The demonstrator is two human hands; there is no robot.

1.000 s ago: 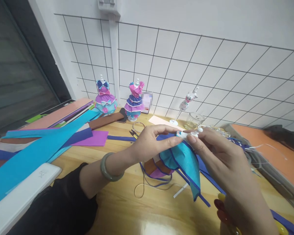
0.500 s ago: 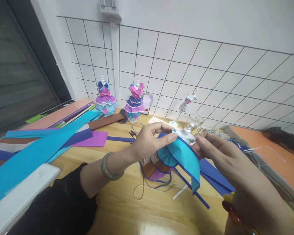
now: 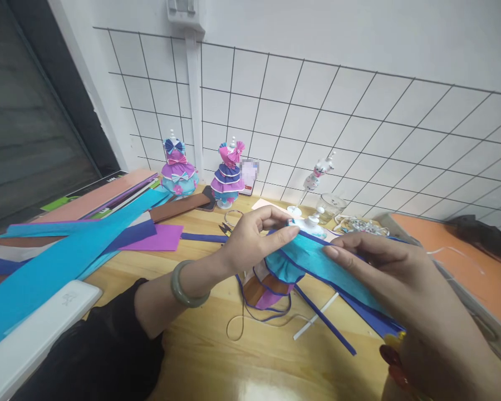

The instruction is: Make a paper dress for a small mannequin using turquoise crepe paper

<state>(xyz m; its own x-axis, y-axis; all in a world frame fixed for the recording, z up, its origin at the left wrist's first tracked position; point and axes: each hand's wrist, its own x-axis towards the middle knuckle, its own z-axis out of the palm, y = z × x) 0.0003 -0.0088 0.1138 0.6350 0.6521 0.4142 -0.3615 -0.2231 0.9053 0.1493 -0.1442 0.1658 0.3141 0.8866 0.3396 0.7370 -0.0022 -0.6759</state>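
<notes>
Pinching turquoise strip [image 3: 317, 257] against white mannequin [image 3: 312, 224] with left hand [image 3: 254, 239], fingertips nearly together | gripping it farther along with right hand [image 3: 382, 273], likewise closed | held above wooden table [image 3: 217, 345] | for neatness, keep tension even, blue edge [image 3: 313, 238] unwrinkled

Soft light is washing the white wall [image 3: 317, 28]; glare is pooling on the near tabletop [image 3: 209, 356]; wide-lens distortion is stretching grid lines [image 3: 339, 66]; pixelation is masking the phone [image 3: 247, 187].

Your wooden table [image 3: 242, 362] held a dressed mannequin [image 3: 227, 181] and a glass [image 3: 330, 208] near its back edge. A purple sheet [image 3: 167, 238] lay toward its left edge, a white strip [image 3: 303, 329] nearer you.
</notes>
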